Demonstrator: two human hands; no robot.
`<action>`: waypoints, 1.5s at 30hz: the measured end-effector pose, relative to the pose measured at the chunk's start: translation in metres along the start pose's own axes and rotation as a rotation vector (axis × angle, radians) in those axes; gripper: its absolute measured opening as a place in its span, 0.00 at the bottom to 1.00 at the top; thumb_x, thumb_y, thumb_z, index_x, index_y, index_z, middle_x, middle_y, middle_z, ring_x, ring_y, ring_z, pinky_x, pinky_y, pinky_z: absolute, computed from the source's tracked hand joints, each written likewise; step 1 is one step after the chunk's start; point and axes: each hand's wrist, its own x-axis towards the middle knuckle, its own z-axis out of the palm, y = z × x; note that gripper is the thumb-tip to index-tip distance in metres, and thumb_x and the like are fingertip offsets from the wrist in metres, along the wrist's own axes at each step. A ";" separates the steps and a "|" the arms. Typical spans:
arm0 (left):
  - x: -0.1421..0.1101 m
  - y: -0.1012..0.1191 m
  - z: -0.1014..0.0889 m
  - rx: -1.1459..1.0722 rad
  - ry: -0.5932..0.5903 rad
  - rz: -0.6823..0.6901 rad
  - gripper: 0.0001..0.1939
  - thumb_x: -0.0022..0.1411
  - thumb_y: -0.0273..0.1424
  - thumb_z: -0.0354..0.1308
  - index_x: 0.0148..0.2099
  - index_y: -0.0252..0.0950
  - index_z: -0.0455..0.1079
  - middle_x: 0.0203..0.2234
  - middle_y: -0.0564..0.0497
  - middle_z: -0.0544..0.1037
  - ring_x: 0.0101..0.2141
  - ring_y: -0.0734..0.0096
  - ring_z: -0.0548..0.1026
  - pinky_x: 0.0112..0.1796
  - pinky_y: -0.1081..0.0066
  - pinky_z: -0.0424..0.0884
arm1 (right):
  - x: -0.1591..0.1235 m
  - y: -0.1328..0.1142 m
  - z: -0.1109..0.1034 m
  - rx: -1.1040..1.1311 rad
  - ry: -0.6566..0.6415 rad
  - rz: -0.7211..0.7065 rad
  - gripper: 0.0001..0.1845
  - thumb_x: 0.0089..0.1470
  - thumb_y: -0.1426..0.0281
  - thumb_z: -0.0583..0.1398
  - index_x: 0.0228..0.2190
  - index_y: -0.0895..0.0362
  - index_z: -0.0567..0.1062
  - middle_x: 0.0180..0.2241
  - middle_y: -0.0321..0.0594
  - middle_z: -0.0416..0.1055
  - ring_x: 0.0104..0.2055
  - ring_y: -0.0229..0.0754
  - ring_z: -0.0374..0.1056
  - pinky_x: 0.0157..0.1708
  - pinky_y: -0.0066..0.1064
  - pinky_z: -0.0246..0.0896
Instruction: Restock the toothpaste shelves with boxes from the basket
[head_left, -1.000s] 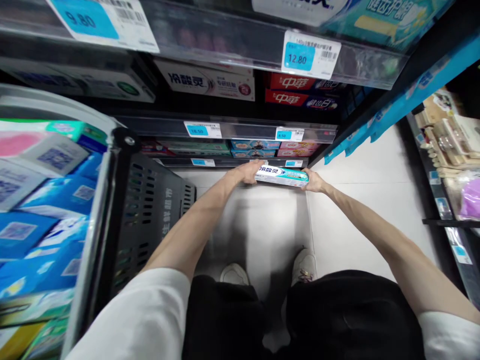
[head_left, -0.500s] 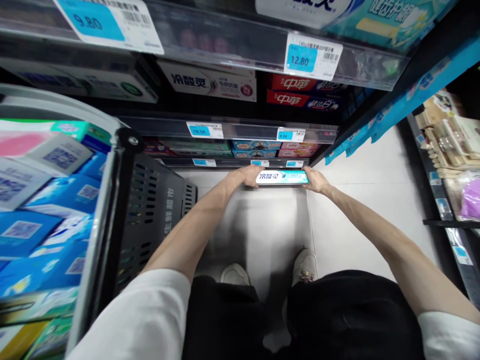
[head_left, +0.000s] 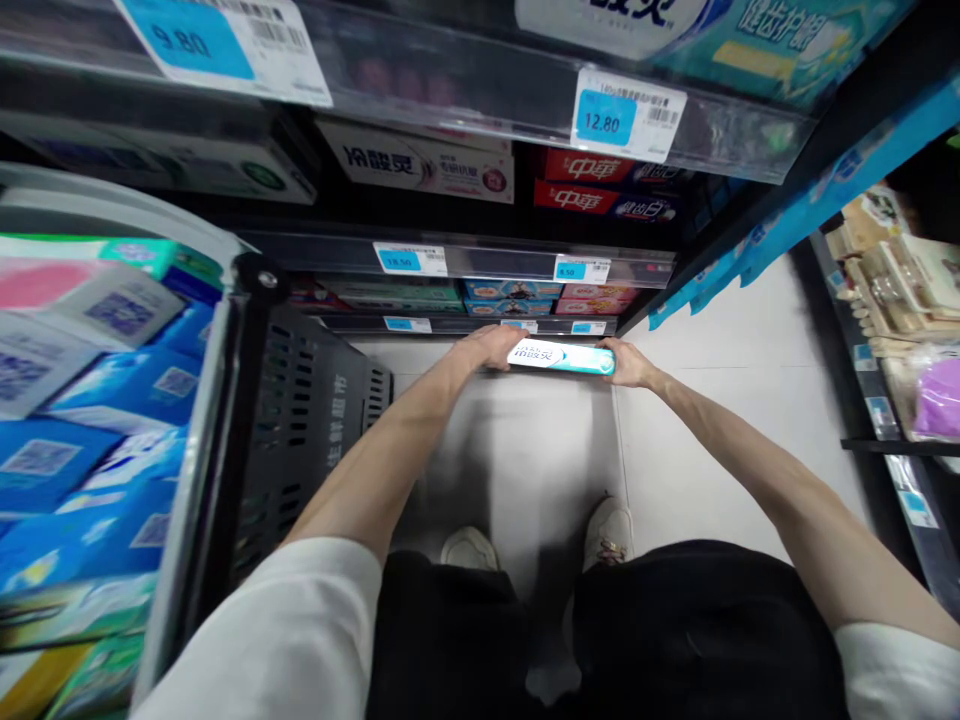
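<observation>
I hold a white and teal toothpaste box [head_left: 561, 356] lengthwise between both hands, low down in front of the bottom shelf [head_left: 465, 324]. My left hand [head_left: 491, 348] grips its left end and my right hand [head_left: 628, 362] grips its right end. Both arms reach straight out and down. The box lies nearly level, just below the lowest row of price tags.
A black shopping basket [head_left: 300, 410] full of blue and teal boxes [head_left: 82, 400] stands at my left. Shelves with toothpaste boxes [head_left: 420, 165] and price tags [head_left: 626, 118] rise ahead. Another rack [head_left: 900, 330] lines the right. My feet [head_left: 540, 540] stand on pale floor tiles.
The toothpaste box has moved slightly away from me toward the bottom shelf and its tilt has levelled. Both hands kept hold of its ends.
</observation>
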 end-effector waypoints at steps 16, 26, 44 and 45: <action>0.000 0.008 -0.001 0.156 0.138 -0.001 0.30 0.58 0.34 0.64 0.62 0.35 0.65 0.55 0.40 0.75 0.55 0.52 0.74 0.53 0.63 0.70 | 0.004 0.003 -0.001 -0.071 -0.010 0.074 0.41 0.44 0.73 0.70 0.60 0.61 0.71 0.55 0.51 0.71 0.53 0.55 0.72 0.55 0.39 0.69; 0.003 0.005 0.003 0.062 0.085 0.024 0.36 0.54 0.35 0.67 0.64 0.35 0.63 0.56 0.40 0.74 0.54 0.51 0.75 0.53 0.63 0.72 | 0.006 0.007 0.001 -0.067 -0.077 0.082 0.39 0.45 0.70 0.70 0.59 0.60 0.70 0.55 0.51 0.71 0.55 0.56 0.72 0.56 0.40 0.67; -0.004 0.042 0.006 -0.103 -0.056 -0.023 0.41 0.43 0.38 0.70 0.60 0.36 0.66 0.55 0.40 0.77 0.52 0.46 0.79 0.53 0.59 0.75 | -0.014 -0.013 -0.010 0.168 -0.066 0.087 0.30 0.33 0.70 0.73 0.43 0.58 0.77 0.37 0.40 0.80 0.41 0.48 0.77 0.42 0.32 0.70; -0.006 0.042 0.005 -0.110 -0.053 -0.024 0.43 0.43 0.38 0.70 0.62 0.37 0.65 0.57 0.40 0.76 0.54 0.46 0.78 0.54 0.59 0.75 | -0.014 -0.016 -0.011 0.199 -0.043 0.099 0.31 0.34 0.70 0.73 0.44 0.59 0.77 0.37 0.39 0.80 0.40 0.48 0.77 0.42 0.31 0.70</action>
